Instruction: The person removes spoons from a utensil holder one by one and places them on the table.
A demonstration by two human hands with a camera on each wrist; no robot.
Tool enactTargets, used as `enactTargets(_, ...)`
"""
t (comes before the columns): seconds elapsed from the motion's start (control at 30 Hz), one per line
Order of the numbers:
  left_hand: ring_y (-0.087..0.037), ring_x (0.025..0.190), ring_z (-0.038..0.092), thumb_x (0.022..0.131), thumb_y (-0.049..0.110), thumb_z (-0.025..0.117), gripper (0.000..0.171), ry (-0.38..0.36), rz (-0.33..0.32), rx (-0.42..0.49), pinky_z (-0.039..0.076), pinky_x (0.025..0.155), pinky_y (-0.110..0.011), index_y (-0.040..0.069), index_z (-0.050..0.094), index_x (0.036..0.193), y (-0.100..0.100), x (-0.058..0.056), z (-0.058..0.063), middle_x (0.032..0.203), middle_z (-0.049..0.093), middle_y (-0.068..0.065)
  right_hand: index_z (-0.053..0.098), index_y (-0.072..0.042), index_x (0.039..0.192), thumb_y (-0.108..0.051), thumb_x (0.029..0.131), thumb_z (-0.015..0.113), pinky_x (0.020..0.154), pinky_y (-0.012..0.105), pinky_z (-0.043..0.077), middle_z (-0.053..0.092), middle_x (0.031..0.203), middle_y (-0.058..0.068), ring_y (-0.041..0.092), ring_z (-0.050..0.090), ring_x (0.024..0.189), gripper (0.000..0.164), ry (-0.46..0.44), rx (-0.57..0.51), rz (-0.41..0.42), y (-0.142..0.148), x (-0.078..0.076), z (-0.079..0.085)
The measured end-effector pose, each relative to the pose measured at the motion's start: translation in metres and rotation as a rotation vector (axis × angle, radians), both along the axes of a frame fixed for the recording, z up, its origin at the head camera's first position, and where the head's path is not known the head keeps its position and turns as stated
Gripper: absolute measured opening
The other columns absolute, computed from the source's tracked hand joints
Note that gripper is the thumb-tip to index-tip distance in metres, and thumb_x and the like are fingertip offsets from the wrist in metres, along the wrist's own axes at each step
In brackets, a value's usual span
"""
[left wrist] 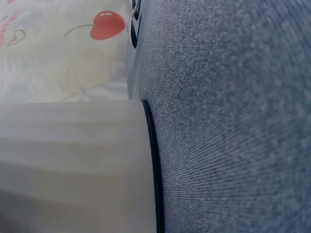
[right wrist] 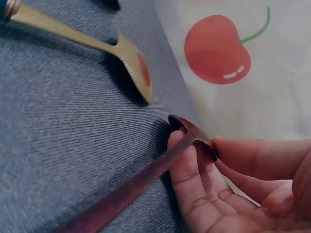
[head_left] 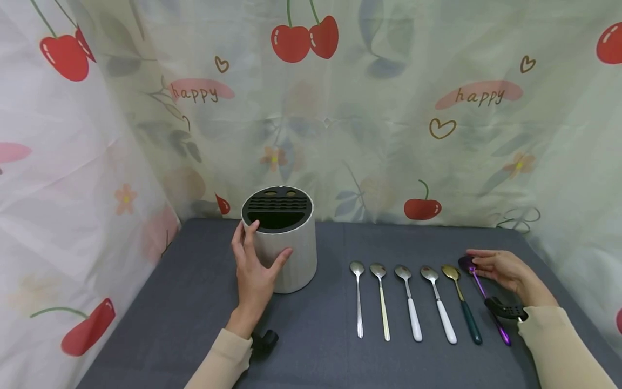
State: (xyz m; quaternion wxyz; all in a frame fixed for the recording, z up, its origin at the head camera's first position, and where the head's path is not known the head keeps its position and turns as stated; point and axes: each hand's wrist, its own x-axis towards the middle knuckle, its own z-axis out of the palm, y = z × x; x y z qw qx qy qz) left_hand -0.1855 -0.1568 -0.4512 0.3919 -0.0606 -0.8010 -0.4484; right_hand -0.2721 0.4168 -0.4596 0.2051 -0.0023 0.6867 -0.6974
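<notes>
A pale ribbed cylindrical utensil holder (head_left: 296, 259) with a black slotted top stands upright on the table's left half. My left hand (head_left: 255, 270) grips its near left side, thumb across the front and a fingertip at the rim. In the left wrist view only the holder's wall (left wrist: 73, 160) and dark base edge show; the fingers are out of that view. At the right end of a row of spoons, my right hand (head_left: 502, 273) pinches a shiny purple spoon (head_left: 478, 283) by its bowl. The right wrist view shows thumb and fingers on the bowl, with the purple handle (right wrist: 131, 194) slanting down-left.
Left of the purple spoon lie a gold spoon with dark green handle (head_left: 468, 319), two white-handled spoons (head_left: 445, 321) (head_left: 414, 319), and two slim metal spoons (head_left: 384, 308) (head_left: 359, 302). A dark grey cloth (head_left: 335, 351) covers the table. Behind hangs a cherry-print curtain (head_left: 330, 151).
</notes>
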Motion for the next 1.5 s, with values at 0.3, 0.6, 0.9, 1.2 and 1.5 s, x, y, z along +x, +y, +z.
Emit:
enactTargets(0.3, -0.044, 0.149, 0.033, 0.082, 0.03, 0.092, 0.099, -0.004, 0.001, 0.004, 0.035, 0.11, -0.072, 0.03, 0.032, 0.161, 0.0, 0.0, 0.0, 0.169, 0.016, -0.013, 0.072, -0.004, 0.124, 0.0, 0.105, 0.055, 0.075, 0.028, 0.06, 0.068, 0.098, -0.009, 0.008, 0.068, 0.083, 0.026, 0.064, 0.231, -0.077, -0.002, 0.005, 0.0)
enactTargets(0.6, -0.044, 0.148, 0.034, 0.082, 0.031, 0.091, 0.099, 0.0, 0.0, 0.009, 0.036, 0.11, -0.071, 0.03, 0.032, 0.161, 0.003, 0.0, -0.002, 0.169, 0.016, -0.013, 0.04, 0.026, 0.139, -0.006, 0.108, 0.053, 0.073, 0.032, 0.062, 0.07, 0.095, -0.001, 0.013, 0.07, 0.078, 0.048, 0.133, 0.412, -0.06, -0.001, 0.017, 0.006)
enactTargets(0.9, -0.042, 0.149, 0.033, 0.082, 0.03, 0.091, 0.099, 0.011, -0.005, 0.008, 0.036, 0.11, -0.072, 0.03, 0.032, 0.161, 0.003, -0.002, -0.001, 0.169, 0.016, -0.013, 0.036, 0.026, 0.143, -0.007, 0.108, 0.055, 0.077, 0.032, 0.061, 0.069, 0.102, 0.001, 0.013, 0.07, 0.085, 0.052, 0.191, 0.426, -0.014, 0.006, 0.028, 0.004)
enactTargets(1.2, -0.043, 0.148, 0.034, 0.082, 0.03, 0.091, 0.099, 0.001, -0.014, 0.014, 0.035, 0.11, -0.072, 0.031, 0.032, 0.161, 0.003, -0.003, 0.002, 0.169, 0.016, -0.012, 0.032, 0.027, 0.145, -0.009, 0.108, 0.055, 0.077, 0.031, 0.061, 0.068, 0.106, 0.006, 0.011, 0.069, 0.086, 0.056, 0.231, 0.496, -0.008, 0.003, 0.027, 0.0)
enactTargets(1.5, -0.042, 0.148, 0.034, 0.082, 0.031, 0.092, 0.099, 0.004, 0.003, 0.004, 0.035, 0.11, -0.071, 0.028, 0.033, 0.161, 0.001, -0.001, 0.0, 0.168, 0.018, -0.015, 0.03, 0.023, 0.148, -0.016, 0.109, 0.054, 0.081, 0.036, 0.061, 0.061, 0.127, 0.031, 0.015, 0.07, 0.093, 0.06, 0.227, 0.555, 0.008, -0.004, 0.033, 0.013)
